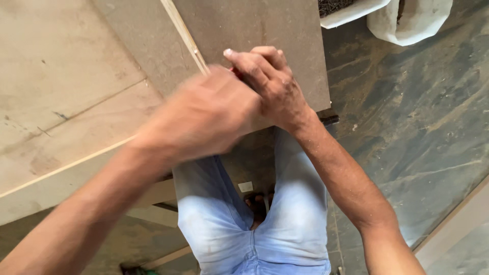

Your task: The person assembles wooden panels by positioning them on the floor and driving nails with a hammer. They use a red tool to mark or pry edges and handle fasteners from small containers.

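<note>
My right hand [270, 84] is closed around a small tool with a red part [235, 72]; only a sliver of it shows by my fingers. It rests on a brown board [265, 30] near the board's front edge. My left hand [204, 114] is blurred and sits just left of the right hand, overlapping it; what it holds is hidden. A thin pale wooden strip [184, 34] runs diagonally across the board and ends under my left hand.
A larger plywood sheet [61, 97] lies to the left under the board. A white tray of dark small parts [346, 11] and a white sack [410, 20] stand at the top right. My blue-jeaned legs [254, 219] stand on a stone floor [407, 112].
</note>
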